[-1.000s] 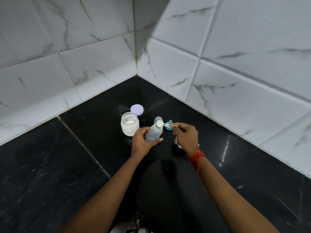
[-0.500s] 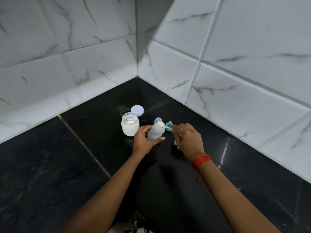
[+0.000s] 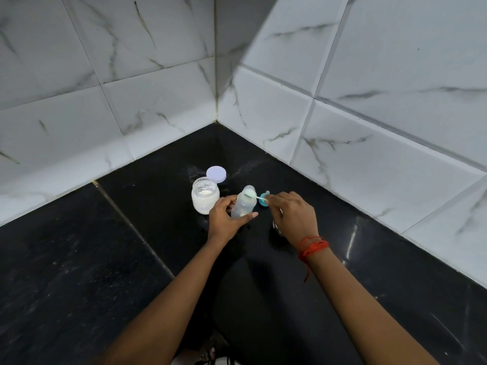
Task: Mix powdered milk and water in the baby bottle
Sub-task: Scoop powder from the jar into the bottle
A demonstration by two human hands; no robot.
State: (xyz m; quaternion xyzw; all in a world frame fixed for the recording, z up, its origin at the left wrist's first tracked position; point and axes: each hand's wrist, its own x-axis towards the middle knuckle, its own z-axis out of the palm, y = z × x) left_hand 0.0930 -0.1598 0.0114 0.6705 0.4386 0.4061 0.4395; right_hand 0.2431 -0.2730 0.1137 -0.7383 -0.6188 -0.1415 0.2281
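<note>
Baby bottle (image 3: 243, 206): stands uncapped on the black counter (image 3: 79, 259), not far from the corner. Its body is translucent, with a pale whitish content low inside.
Left hand (image 3: 225, 219): wrapped round the lower body of the bottle, with the thumb across the near side and the fingers curled round the far side, gripping it firmly.
Right hand (image 3: 292, 217): just right of the bottle, with the fingertips pinched together on the handle of the scoop.
Scoop (image 3: 253, 196): small and pale. Its bowl lies over the mouth of the bottle and its handle runs rightward to the pinching fingers. Whether the bowl holds powder cannot be told.
Jar (image 3: 205, 200): just left of the bottle and open, with white powder inside. The left hand's knuckles are close beside it.
Lid (image 3: 216, 174): pale lilac, lying flat on the counter behind and left of the bottle, just past the jar.
Teal cap (image 3: 263, 203): just right of the bottle, beneath the scoop handle and partly hidden by the right fingertips.
Metal thing (image 3: 275, 227): right of the bottle and under the right hand, mostly covered, possibly a steel cup.
Red thread (image 3: 313, 246): wound round the right wrist, with one loose end hanging.
Wall tiles (image 3: 158, 101): white with grey veins, meeting in a corner behind the bottle.
</note>
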